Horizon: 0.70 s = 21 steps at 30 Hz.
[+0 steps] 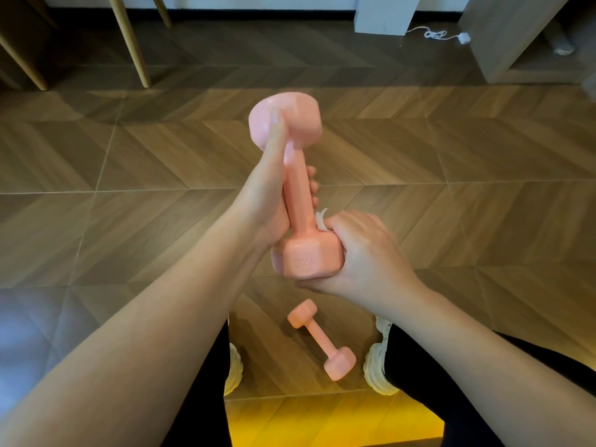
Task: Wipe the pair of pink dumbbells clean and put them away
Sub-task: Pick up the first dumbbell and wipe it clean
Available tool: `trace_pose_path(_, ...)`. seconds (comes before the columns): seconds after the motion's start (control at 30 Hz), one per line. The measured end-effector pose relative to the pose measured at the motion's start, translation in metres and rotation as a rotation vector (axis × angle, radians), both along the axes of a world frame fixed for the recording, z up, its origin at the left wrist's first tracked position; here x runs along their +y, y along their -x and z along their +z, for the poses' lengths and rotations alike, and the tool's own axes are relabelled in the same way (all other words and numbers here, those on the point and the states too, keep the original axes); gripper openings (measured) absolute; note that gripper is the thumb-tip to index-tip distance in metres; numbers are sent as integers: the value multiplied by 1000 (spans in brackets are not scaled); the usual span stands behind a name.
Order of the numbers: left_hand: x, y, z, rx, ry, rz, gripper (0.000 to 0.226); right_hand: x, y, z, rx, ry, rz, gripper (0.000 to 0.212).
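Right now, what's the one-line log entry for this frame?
step: wiping | left hand: grips dumbbell handle | right hand: presses wipe on near head | second dumbbell: on floor between shoes

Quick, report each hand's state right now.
Left hand: closed, gripping the pink dumbbell by its handle.
Right hand: closed, pressing a white wipe around that dumbbell's near head.

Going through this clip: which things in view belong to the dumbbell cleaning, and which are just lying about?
Part of the job:
held dumbbell
white cloth, against its lower end
second dumbbell, on the floor

Just lying about:
white cable
chair legs
cabinet
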<state>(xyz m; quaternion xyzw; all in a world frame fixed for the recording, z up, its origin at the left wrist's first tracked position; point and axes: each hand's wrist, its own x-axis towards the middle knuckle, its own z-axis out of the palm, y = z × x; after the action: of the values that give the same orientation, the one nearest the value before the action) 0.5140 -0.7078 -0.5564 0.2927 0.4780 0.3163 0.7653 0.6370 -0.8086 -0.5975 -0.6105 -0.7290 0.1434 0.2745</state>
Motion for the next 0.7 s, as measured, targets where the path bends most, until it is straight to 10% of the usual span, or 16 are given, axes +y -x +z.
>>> trace_pose_path(0.33,3,7,-3,-156,32,-68,93,1,-14,5,-102,-53,37,57)
trace_pose_path(0.7,3,4,-8,-71,20,-72,80,5,-24,-2,142,425,123,30)
